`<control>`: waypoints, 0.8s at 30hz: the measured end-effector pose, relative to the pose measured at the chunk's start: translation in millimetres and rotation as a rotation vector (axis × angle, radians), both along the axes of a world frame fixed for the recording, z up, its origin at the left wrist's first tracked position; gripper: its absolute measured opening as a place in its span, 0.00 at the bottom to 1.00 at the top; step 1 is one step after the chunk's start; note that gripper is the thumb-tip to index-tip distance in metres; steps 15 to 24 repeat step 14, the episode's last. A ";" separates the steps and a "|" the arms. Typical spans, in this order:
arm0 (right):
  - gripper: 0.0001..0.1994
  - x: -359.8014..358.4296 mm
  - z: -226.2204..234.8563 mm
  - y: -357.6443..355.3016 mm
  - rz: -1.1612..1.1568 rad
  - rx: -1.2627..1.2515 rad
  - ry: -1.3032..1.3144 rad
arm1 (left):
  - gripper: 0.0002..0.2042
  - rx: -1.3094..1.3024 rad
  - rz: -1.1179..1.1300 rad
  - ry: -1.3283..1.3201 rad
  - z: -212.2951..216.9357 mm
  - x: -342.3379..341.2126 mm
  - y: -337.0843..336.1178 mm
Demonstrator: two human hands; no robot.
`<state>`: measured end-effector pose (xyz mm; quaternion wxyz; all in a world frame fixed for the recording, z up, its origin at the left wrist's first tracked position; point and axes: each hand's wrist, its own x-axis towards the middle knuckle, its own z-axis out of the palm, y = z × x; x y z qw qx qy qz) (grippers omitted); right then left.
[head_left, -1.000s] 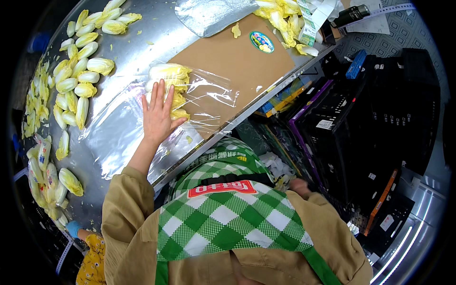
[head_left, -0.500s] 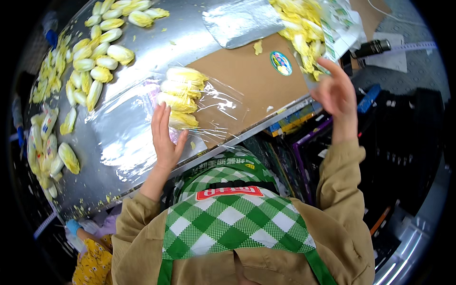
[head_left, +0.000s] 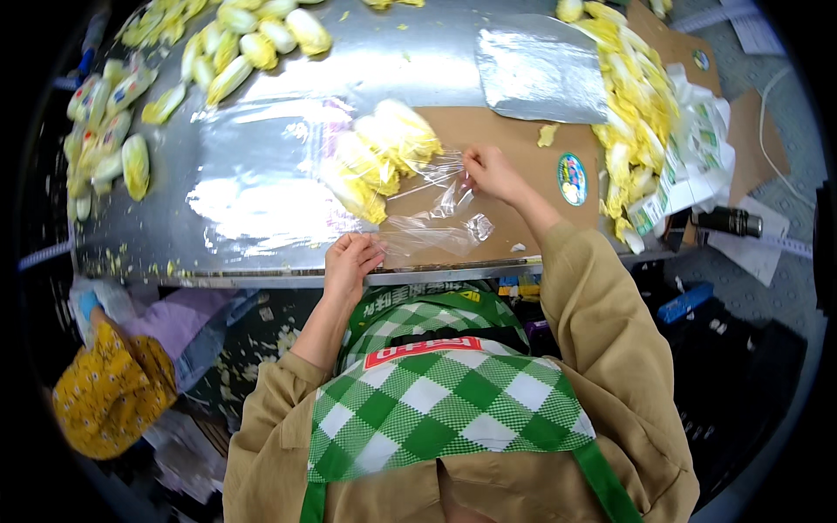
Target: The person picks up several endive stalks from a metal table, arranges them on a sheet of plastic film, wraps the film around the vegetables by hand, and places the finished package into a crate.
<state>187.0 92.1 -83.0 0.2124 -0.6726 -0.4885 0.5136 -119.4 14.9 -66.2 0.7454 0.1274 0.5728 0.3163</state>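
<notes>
Several small yellow-white napa cabbages [head_left: 373, 161] lie side by side in a clear plastic bag [head_left: 433, 237] with faint purple print. The bag's loose end spreads over the brown cardboard [head_left: 523, 148]. My right hand [head_left: 493, 173] pinches the gathered plastic just right of the cabbages' leafy ends. At the table's near edge my left hand [head_left: 350, 260] has thumb and fingers closed on the near side of the loose plastic. Between the two hands the plastic is creased and partly bunched.
More loose cabbages [head_left: 258, 50] lie at the far left, beside bagged cabbages [head_left: 109, 122]. A silver sheet [head_left: 542, 70] lies beyond the cardboard. Trimmed yellow leaves [head_left: 636, 113] pile up at right, next to white-green packaging [head_left: 697, 144] and a black flask [head_left: 728, 221]. A person's yellow garment [head_left: 113, 388] shows lower left.
Both hands were open, the right raised off to the right; now each grips the bag's loose end. The cabbages sit tilted and closer together. My view has turned and shifted.
</notes>
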 end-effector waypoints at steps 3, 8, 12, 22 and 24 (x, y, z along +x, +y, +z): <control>0.08 -4.6 7.9 -11.2 -0.031 0.079 0.057 | 0.04 -0.050 0.254 -0.193 4.5 -6.3 -12.7; 0.13 -1.8 37.8 -21.6 -0.118 -0.131 0.509 | 0.02 0.124 0.356 0.016 6.2 -5.3 -34.4; 0.16 8.7 31.9 -12.9 0.019 -0.215 0.754 | 0.24 0.908 -0.245 0.885 9.6 -6.2 -41.1; 0.19 17.7 25.9 -6.1 0.022 -0.300 0.759 | 0.35 1.247 -0.640 1.300 16.9 -5.9 -33.1; 0.19 17.7 25.9 -6.1 0.022 -0.300 0.759 | 0.35 1.247 -0.640 1.300 16.9 -5.9 -33.1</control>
